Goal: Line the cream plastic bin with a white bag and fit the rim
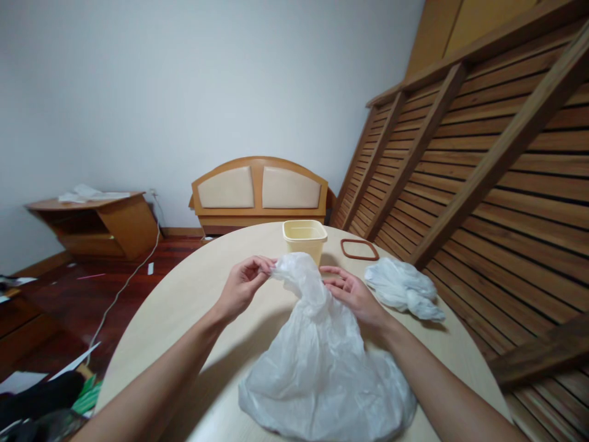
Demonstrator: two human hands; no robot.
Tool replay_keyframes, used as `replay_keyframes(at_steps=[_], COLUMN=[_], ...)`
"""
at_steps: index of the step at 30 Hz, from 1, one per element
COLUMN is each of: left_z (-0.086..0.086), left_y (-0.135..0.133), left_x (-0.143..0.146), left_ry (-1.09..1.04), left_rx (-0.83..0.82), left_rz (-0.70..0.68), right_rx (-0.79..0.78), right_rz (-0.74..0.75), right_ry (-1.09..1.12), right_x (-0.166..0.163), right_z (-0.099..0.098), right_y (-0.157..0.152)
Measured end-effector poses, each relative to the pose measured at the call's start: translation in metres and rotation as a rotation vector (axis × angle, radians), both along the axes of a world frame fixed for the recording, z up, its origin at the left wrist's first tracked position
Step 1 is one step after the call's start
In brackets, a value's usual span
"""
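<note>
A white plastic bag (322,368) spreads over the near part of the round table, its upper end bunched and raised. At that end my left hand (243,282) pinches an edge of the film between thumb and fingers. My right hand (352,291) lies against the bag's other side, fingers stretched and somewhat apart; no grip on the film shows. Just beyond the bag stands a pale yellow bin (305,236), upright, its lower front hidden by the bag. To the bin's right lies a brown rounded-square ring (359,250), flat on the table.
A crumpled bundle of white plastic bags (405,288) lies on the table (184,319) at the right. Slatted wooden panels (460,178) lean close along the right side. A headboard (260,190) stands behind, and a low cabinet (101,224) with papers is at the left.
</note>
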State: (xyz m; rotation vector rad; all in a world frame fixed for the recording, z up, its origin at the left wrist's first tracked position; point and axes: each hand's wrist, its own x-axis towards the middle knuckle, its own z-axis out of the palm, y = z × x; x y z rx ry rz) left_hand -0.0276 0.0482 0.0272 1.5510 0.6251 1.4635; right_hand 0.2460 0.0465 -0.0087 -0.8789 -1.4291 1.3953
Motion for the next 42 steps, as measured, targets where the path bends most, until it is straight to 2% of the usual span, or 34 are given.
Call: replay_keyframes(at_steps=[6, 9, 11, 12, 15, 18, 22, 24, 26, 27, 31, 33, 34, 36, 42], left_z=[-0.009, -0.010, -0.009, -0.008, -0.007, -0.014, -0.025, -0.027, -0.027, -0.027, -0.021, -0.017, -0.016, -0.013, -0.009], left_y=[0.005, 0.005, 0.002, 0.000, -0.008, -0.013, -0.011, -0.008, -0.005, -0.005, -0.007, -0.010, -0.011, -0.013, -0.017], left_x=[0.001, 0.002, 0.003, 0.004, 0.008, 0.015, 0.023, 0.025, 0.025, 0.025, 0.025, 0.026, 0.026, 0.026, 0.027], left_ry=[0.248, 0.406, 0.504, 0.549, 0.656, 0.659, 0.527, 0.460, 0.391, 0.357, 0.244, 0.190, 0.165, 0.126, 0.070], left_rx=[-0.097, -0.033, 0.019, 0.017, -0.105, -0.241, -0.248, -0.233, -0.221, -0.210, -0.145, -0.122, -0.115, -0.110, -0.117], left_rz=[0.081, 0.274, 0.417, 0.444, 0.343, 0.206, 0.139, 0.101, 0.064, 0.055, 0.029, 0.004, -0.015, -0.064, -0.131], right_rx=[0.067, 0.063, 0.062, 0.062, 0.071, 0.107, 0.206, 0.246, 0.271, 0.285, 0.332, 0.304, 0.279, 0.236, 0.200], right_rz=[-0.136, -0.135, -0.089, -0.059, 0.014, 0.108, 0.287, 0.314, 0.231, 0.144, -0.309, -0.426, -0.436, -0.385, -0.036], right_ry=[-0.001, -0.060, -0.100, -0.118, -0.161, -0.208, -0.293, -0.320, -0.302, -0.280, -0.201, -0.202, -0.204, -0.196, -0.072], right_x=[0.003, 0.003, 0.002, 0.001, -0.002, -0.008, -0.015, -0.016, -0.014, -0.012, 0.001, 0.007, 0.009, 0.011, 0.006], right_z=[-0.007, -0.014, -0.016, -0.017, -0.013, -0.004, 0.009, 0.012, 0.012, 0.011, 0.005, 0.002, 0.001, 0.001, 0.003], right_y=[0.011, 0.013, 0.013, 0.012, 0.006, -0.006, -0.024, -0.029, -0.027, -0.023, -0.001, 0.008, 0.011, 0.012, 0.000])
